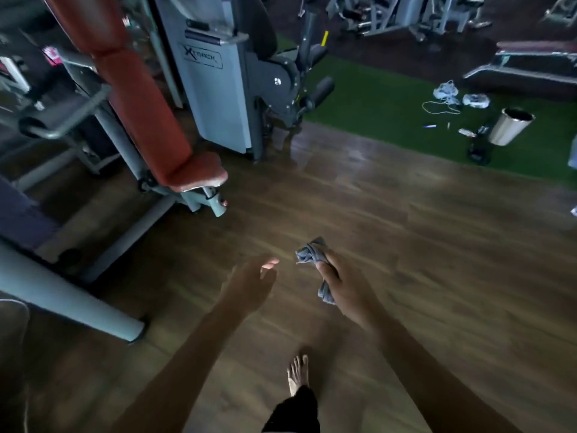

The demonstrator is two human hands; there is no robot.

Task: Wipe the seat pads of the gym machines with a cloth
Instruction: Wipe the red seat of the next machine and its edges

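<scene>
We note the right hand gripping a bunched grey cloth, partly hidden by its fingers, above the wooden floor. Left hand empty, fingers loosely spread, blurred. Red seat pad lies well apart, its backrest cut off.

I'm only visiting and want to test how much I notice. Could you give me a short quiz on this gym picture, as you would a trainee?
1. Which of the hands grips the cloth? A left, B right, C neither.
2. True or false: the left hand is empty, with its fingers open.
3. Fill in: the nearest seat pad is ____ in colour.

Key:
1. B, the right hand.
2. True.
3. Red.
</scene>
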